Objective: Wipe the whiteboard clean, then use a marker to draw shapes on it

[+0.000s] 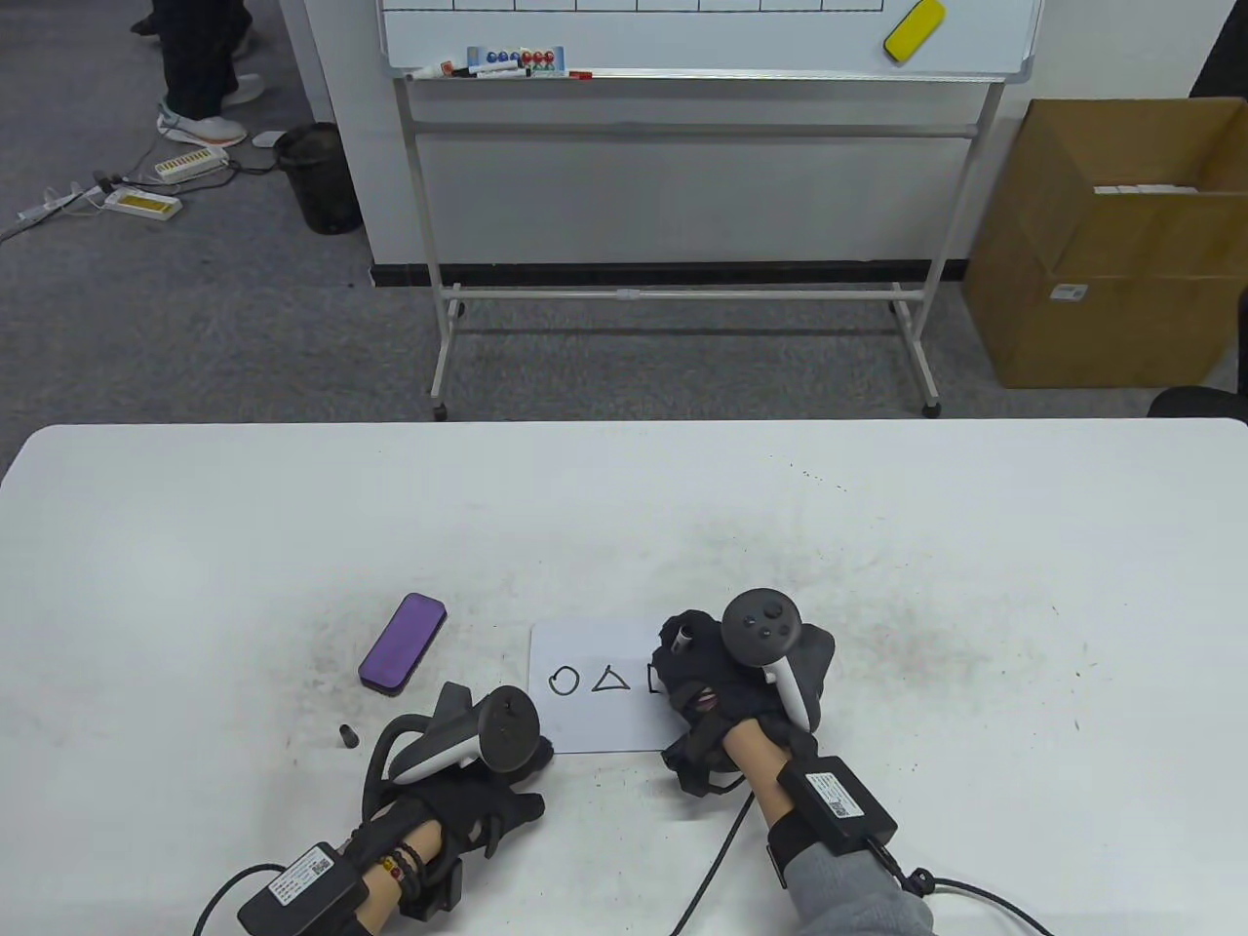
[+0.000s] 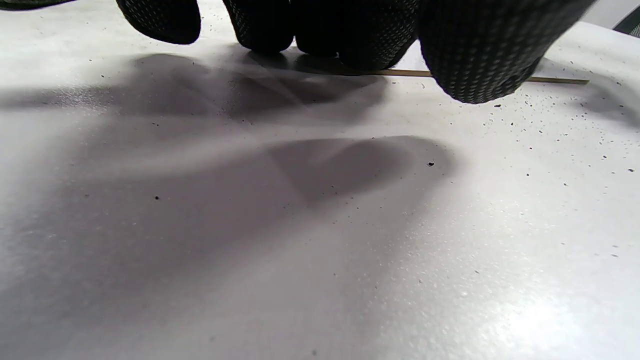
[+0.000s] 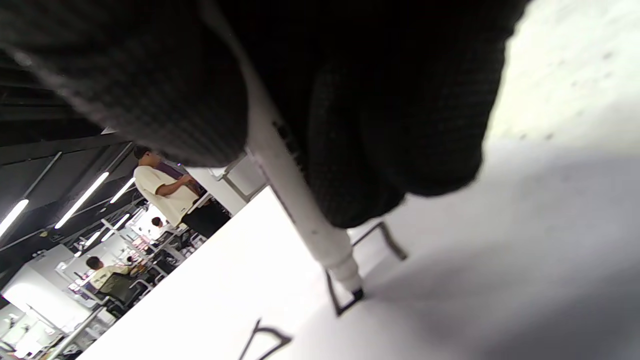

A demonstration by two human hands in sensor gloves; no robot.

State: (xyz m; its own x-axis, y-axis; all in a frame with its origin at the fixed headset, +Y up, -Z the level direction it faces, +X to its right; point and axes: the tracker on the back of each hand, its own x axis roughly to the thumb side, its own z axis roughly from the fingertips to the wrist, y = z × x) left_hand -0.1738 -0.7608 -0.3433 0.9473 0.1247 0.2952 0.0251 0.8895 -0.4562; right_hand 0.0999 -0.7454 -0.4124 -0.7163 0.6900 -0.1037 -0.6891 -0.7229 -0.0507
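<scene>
A small whiteboard point(image 1: 595, 717) lies on the white table point(image 1: 624, 507), bearing a drawn circle point(image 1: 564, 681), a triangle point(image 1: 610, 679) and part of a square point(image 1: 653, 680). My right hand point(image 1: 697, 682) grips a white marker point(image 3: 300, 205). Its black tip point(image 3: 357, 294) touches the board at a corner of the square point(image 3: 370, 250). My left hand point(image 1: 507, 765) rests at the board's lower left corner, and its fingertips point(image 2: 475, 60) press down by the board's edge point(image 2: 405, 73). A purple eraser point(image 1: 403, 643) lies left of the board, and the black marker cap point(image 1: 346, 734) sits near it.
Behind the table stands a large whiteboard on a frame point(image 1: 682, 292) with a yellow eraser point(image 1: 914, 29) and markers on its tray. A cardboard box point(image 1: 1111, 253) sits at the right, a black bin point(image 1: 320, 180) at the left. A person's legs point(image 1: 200, 68) show far left.
</scene>
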